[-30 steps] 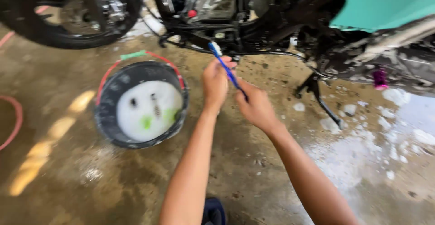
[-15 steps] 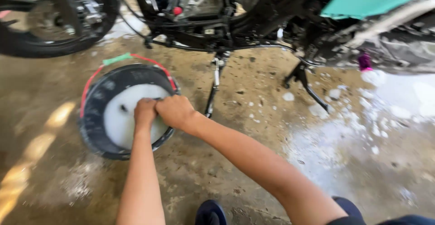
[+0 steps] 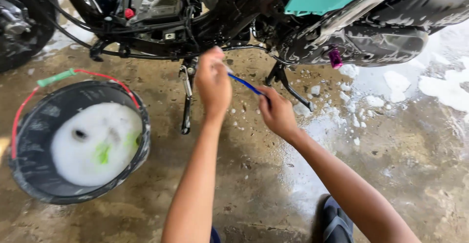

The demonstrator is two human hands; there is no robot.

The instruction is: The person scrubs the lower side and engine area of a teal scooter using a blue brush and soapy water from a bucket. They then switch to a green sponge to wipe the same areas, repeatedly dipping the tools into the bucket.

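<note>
At frame centre, right hand (image 3: 277, 112) pinches a blue brush (image 3: 245, 84), left hand (image 3: 213, 82) closed on its head; motorcycle (image 3: 342, 33) already soapy, unrinsed.

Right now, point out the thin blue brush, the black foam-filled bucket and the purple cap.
Thin blue brush (image 3: 245, 84), head view, mid-handle.
Black foam-filled bucket (image 3: 29, 187), head view, near rim.
Purple cap (image 3: 335, 58), head view, its centre.
</note>
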